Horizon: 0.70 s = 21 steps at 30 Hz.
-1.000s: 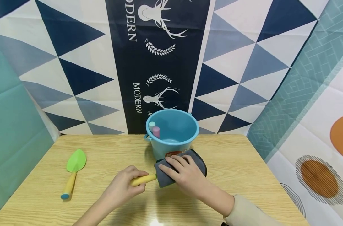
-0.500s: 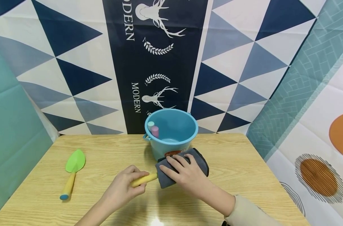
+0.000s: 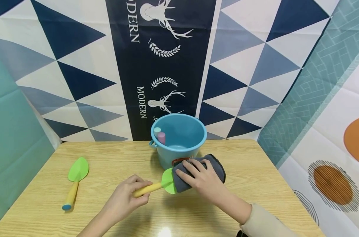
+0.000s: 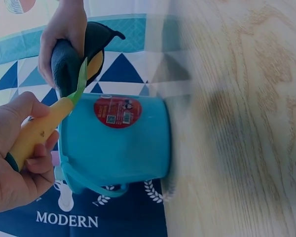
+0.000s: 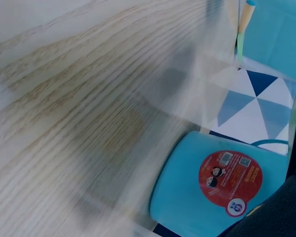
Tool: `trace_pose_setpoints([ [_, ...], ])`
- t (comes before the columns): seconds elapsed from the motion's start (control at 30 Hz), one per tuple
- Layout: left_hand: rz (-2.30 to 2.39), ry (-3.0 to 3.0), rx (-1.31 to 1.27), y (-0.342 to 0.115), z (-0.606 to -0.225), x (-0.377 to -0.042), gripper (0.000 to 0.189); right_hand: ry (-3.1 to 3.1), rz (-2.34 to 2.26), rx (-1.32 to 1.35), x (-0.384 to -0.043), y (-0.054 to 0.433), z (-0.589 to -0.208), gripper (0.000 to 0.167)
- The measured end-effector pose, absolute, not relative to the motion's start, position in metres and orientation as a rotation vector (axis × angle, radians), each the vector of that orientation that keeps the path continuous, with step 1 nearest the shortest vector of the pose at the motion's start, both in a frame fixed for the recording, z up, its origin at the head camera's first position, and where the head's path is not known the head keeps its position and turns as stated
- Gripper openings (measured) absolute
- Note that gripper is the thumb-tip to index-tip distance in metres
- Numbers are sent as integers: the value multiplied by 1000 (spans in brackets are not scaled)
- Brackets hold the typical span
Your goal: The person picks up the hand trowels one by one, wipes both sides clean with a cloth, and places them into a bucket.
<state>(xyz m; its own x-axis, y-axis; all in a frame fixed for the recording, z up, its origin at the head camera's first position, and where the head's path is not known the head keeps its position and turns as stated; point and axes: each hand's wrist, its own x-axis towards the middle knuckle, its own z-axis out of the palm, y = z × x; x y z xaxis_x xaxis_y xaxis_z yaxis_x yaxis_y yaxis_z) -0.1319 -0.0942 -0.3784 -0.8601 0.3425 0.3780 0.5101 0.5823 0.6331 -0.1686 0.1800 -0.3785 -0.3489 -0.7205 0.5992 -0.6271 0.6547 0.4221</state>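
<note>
My left hand (image 3: 126, 195) pinches the yellow handle of a toy shovel (image 3: 148, 190) between thumb and fingers, with its green blade pointing right. A dark grey cloth (image 3: 217, 167) with black edging lies over the far part of that blade. My right hand (image 3: 203, 180) grips the cloth from above, fingers bent over it. In the left wrist view the cloth (image 4: 64, 64) hangs folded beside the green blade (image 4: 82, 81), held up off the table. The tip of the blade is hidden under the cloth. Both hands are just in front of a blue bucket (image 3: 179, 156).
Inside the bucket stand a pale green stick (image 3: 157, 131) and a pink one (image 3: 161, 137). A second toy shovel (image 3: 71, 194), green with a yellow handle, lies at the left of the wooden table (image 3: 108, 158). Patterned sheets (image 3: 250, 65) hang behind and at the sides.
My right hand has slid the cloth to the right along the blade, baring the green part near the handle. The left hand stays nearly in place, still holding the shovel.
</note>
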Motion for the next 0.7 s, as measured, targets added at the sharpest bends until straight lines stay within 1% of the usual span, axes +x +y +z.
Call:
trace_pose_setpoints([
  [0.13,-1143,-2620,-675,-93,-376,-132,25,-2074,-98,1027,-170,181,-378,51],
  [0.4,-1142,-2698,-609,-83,-372,-131,25,-1982,-72,1079,-164,168,-374,42],
  [0.7,-1129,-2625,-690,-83,-374,-131,25,-2044,-188,1110,-162,164,-376,48],
])
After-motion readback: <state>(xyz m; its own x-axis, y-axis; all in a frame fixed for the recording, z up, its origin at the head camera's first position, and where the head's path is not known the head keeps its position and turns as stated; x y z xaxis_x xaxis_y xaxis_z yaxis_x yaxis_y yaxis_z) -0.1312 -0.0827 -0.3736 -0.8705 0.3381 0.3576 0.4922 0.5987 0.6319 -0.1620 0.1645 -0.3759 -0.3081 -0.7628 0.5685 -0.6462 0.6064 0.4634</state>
